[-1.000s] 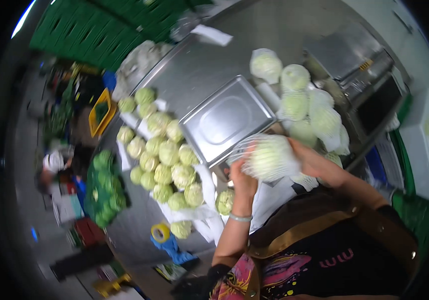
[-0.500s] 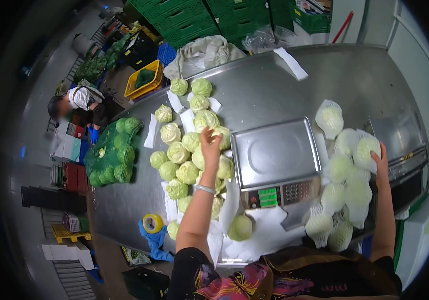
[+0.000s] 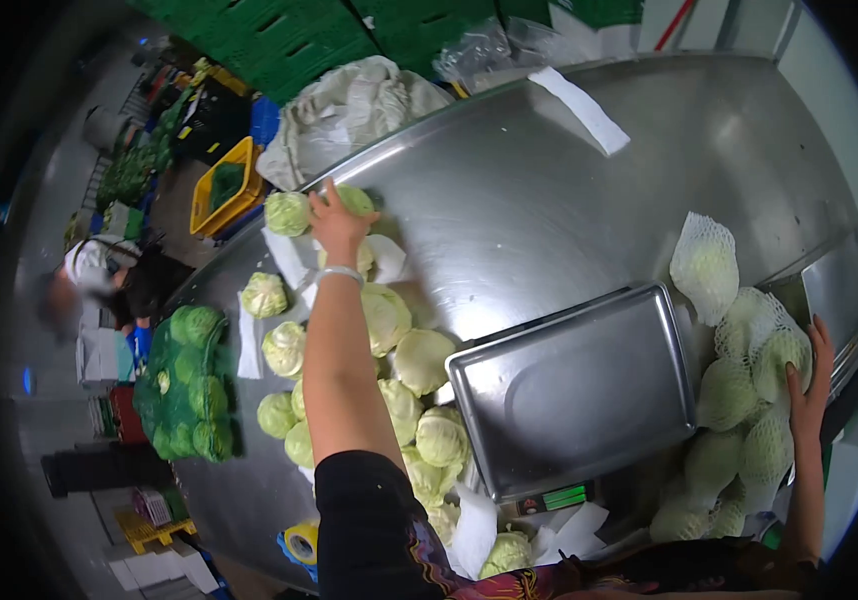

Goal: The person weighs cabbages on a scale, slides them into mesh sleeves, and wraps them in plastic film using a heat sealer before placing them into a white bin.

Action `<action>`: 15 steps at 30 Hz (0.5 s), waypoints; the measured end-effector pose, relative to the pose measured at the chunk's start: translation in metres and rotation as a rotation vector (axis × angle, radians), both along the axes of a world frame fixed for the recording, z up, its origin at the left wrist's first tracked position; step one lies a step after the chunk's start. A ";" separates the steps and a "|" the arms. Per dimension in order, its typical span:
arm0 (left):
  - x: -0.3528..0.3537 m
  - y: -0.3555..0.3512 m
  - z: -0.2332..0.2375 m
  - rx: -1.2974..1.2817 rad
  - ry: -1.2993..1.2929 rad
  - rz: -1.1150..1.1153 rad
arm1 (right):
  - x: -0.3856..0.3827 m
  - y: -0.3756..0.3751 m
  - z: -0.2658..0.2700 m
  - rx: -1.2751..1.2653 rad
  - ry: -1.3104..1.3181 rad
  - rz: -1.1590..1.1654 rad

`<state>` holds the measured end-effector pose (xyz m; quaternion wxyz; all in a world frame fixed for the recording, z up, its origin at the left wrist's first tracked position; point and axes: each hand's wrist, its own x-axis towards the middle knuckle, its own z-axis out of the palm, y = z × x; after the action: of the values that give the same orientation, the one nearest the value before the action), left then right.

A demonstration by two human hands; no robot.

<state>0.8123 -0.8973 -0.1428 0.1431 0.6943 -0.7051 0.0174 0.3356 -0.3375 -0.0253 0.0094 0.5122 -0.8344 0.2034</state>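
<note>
My left hand (image 3: 334, 222) is stretched far across the steel table (image 3: 569, 190), its fingers curled over a bare green cabbage (image 3: 357, 198) at the far end of a row of several loose cabbages (image 3: 419, 360). Another cabbage (image 3: 287, 213) lies just left of it. My right hand (image 3: 811, 375) rests flat, fingers apart, against a cabbage in white foam netting (image 3: 777, 352) on the pile of several netted cabbages (image 3: 724, 395) at the right. Between my arms stands a scale with a steel tray (image 3: 574, 385) and a green display (image 3: 564, 497).
White paper strips (image 3: 579, 105) lie on the table. A yellow tape roll (image 3: 299, 543) sits at the near edge. Beside the table on the floor are a green net sack of cabbages (image 3: 184, 380), a yellow crate (image 3: 224, 190) and another person (image 3: 99, 275). Green crates (image 3: 279, 40) stand behind.
My left hand has reached further out from the middle of the loose cabbages to the far one. My right hand stays at the netted pile; the view has shifted.
</note>
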 end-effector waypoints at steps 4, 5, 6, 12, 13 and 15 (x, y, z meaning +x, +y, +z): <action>0.006 -0.029 -0.017 0.017 0.058 0.038 | 0.025 -0.013 0.000 0.059 0.161 0.157; 0.000 -0.025 -0.011 -0.026 0.117 0.045 | 0.027 -0.014 -0.003 0.064 0.188 0.200; -0.003 -0.019 -0.001 -0.066 0.174 0.056 | 0.031 -0.014 -0.003 0.071 0.213 0.246; -0.036 0.150 0.113 -0.051 0.705 -0.626 | 0.069 -0.014 0.002 -0.107 0.118 0.421; -0.055 0.210 0.137 0.056 0.713 -0.641 | 0.081 -0.015 0.002 -0.136 0.068 0.425; -0.067 0.286 0.140 0.053 0.468 -0.917 | 0.100 -0.011 0.006 -0.131 0.003 0.455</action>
<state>0.7456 -0.6111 -0.0031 0.2723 0.3022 -0.8864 -0.2211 0.4359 -0.3489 -0.0196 -0.0025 0.6858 -0.6823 0.2533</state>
